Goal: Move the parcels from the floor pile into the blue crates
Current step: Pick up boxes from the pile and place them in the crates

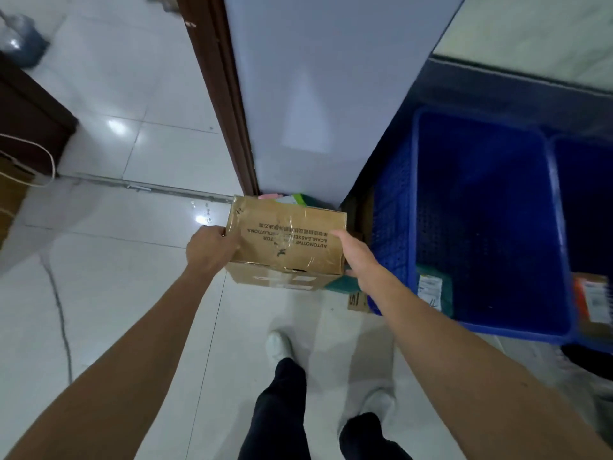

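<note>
Lamp reflections glare on the glossy white floor tiles (159,94) at ten o'clock; my view blurs toward four o'clock.

A tape-wrapped brown cardboard parcel (287,240), its black print upside down, sits just left of a perforated blue plastic crate (394,210). A teal labelled packet (431,290) lies inside the crate's near corner.
</note>
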Action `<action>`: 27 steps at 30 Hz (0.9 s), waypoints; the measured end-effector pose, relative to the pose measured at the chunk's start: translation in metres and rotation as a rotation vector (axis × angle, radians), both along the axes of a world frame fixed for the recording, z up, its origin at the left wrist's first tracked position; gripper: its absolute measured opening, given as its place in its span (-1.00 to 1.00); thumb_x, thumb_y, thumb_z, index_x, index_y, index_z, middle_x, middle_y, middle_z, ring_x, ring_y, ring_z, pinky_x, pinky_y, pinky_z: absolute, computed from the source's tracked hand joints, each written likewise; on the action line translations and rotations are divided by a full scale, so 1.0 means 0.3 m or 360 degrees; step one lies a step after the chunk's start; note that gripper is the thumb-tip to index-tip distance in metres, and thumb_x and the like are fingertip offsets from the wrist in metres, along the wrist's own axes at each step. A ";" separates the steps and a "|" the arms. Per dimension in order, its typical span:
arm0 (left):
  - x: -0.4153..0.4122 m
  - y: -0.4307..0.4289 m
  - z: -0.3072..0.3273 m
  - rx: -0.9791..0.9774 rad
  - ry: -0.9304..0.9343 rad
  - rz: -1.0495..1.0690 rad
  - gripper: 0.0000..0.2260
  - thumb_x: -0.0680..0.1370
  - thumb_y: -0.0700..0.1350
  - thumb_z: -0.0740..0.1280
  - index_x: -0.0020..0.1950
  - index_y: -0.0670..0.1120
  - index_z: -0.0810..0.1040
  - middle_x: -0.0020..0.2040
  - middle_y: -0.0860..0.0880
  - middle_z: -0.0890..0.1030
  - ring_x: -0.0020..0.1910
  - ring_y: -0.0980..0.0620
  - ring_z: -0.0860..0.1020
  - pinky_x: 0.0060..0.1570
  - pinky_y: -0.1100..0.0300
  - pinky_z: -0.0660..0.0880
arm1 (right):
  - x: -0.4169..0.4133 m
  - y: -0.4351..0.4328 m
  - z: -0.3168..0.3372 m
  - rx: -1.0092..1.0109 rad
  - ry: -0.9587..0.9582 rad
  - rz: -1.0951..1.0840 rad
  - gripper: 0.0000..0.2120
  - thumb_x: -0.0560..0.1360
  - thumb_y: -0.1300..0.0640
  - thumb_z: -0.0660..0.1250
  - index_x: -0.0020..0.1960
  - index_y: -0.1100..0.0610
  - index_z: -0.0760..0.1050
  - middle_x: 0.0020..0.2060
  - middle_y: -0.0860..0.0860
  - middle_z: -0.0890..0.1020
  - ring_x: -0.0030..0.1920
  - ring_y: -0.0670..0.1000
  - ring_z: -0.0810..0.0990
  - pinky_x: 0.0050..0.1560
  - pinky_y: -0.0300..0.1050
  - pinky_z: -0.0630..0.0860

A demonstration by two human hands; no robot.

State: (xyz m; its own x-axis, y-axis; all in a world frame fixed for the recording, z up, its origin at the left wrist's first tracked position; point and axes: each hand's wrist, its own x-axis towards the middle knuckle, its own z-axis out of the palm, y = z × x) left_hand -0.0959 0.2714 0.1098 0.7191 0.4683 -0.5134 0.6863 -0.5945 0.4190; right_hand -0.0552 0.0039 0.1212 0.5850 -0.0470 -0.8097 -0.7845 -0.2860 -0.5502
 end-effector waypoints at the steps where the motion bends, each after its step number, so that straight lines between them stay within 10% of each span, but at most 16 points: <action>1: 0.008 -0.018 0.053 -0.0006 -0.0041 0.0004 -0.47 0.52 0.26 0.15 -0.20 -0.16 0.65 -0.25 -0.09 0.64 -0.22 -0.11 0.59 -0.28 0.16 0.39 | -0.004 -0.019 0.045 0.0008 -0.0031 0.0000 -0.67 0.53 -0.22 0.27 0.10 -0.01 0.56 0.08 0.00 0.65 0.09 0.04 0.59 0.24 0.07 0.53; 8: 0.021 -0.253 0.378 -0.0340 -0.0304 0.0216 -0.61 0.52 0.13 0.26 0.24 -0.08 0.42 0.06 -0.07 0.54 0.06 -0.13 0.52 0.14 -0.02 0.50 | -0.041 -0.204 0.313 0.0097 -0.0283 -0.0052 -0.77 0.56 -0.13 0.27 -0.03 0.02 0.53 -0.01 0.02 0.65 0.04 0.04 0.61 0.22 0.10 0.54; 12: 0.008 -0.382 0.535 -0.0334 -0.0464 0.0155 -0.54 0.49 0.20 0.29 0.29 -0.02 0.42 0.11 -0.04 0.53 0.11 -0.12 0.51 0.21 -0.06 0.48 | -0.055 -0.354 0.435 0.0094 -0.0450 -0.0100 -0.52 0.38 -0.29 0.33 0.11 0.04 0.54 0.05 0.02 0.65 0.04 0.04 0.63 0.20 0.14 0.56; 19: 0.012 -0.637 0.792 -0.0200 -0.0783 0.0048 -0.62 0.54 0.17 0.27 0.24 0.00 0.58 0.16 -0.01 0.60 0.18 -0.10 0.54 0.23 0.00 0.47 | -0.078 -0.664 0.724 0.0099 -0.0814 -0.0198 -0.77 0.54 -0.14 0.31 0.00 -0.02 0.62 -0.01 -0.05 0.68 0.00 -0.01 0.63 0.04 -0.03 0.52; 27: -0.044 -1.087 0.934 -0.0404 -0.1073 -0.0020 -0.60 0.57 0.14 0.27 0.32 -0.02 0.55 0.22 -0.02 0.60 0.12 -0.04 0.55 0.11 0.05 0.49 | -0.144 -1.078 0.925 0.0026 -0.1002 -0.0180 -0.37 0.44 -0.43 0.16 0.40 -0.14 0.41 0.26 -0.09 0.58 0.21 0.03 0.55 0.19 0.09 0.51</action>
